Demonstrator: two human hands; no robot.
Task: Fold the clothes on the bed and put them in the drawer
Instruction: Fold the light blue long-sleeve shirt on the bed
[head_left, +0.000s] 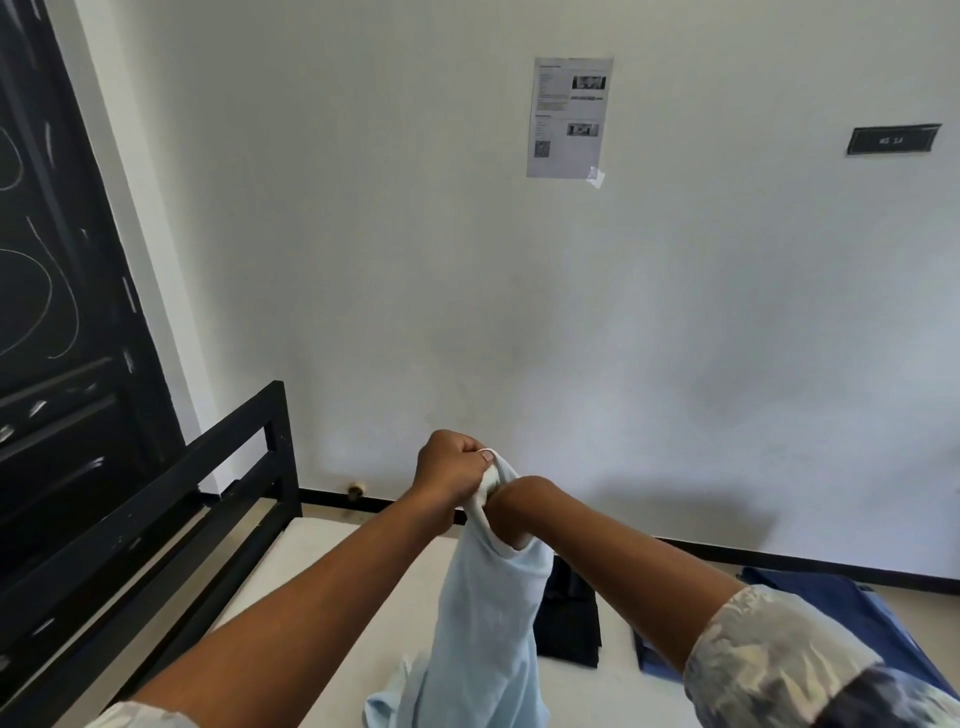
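I'm looking into a plain bedroom. A black metal bed frame (244, 447) holds a bare white mattress (332, 587) against a white wall (363, 234), with a dark garment (569, 623) and a blue garment (883, 623) lying on it. A black panelled door (57, 312) stands at the left, and a printed sheet (569, 117) is taped to the wall.

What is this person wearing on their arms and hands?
No glove, watch or ring on the left hand. The right sleeve is short, pale mottled grey-white fabric with a dark navy band; the left sleeve shows only a pale edge.
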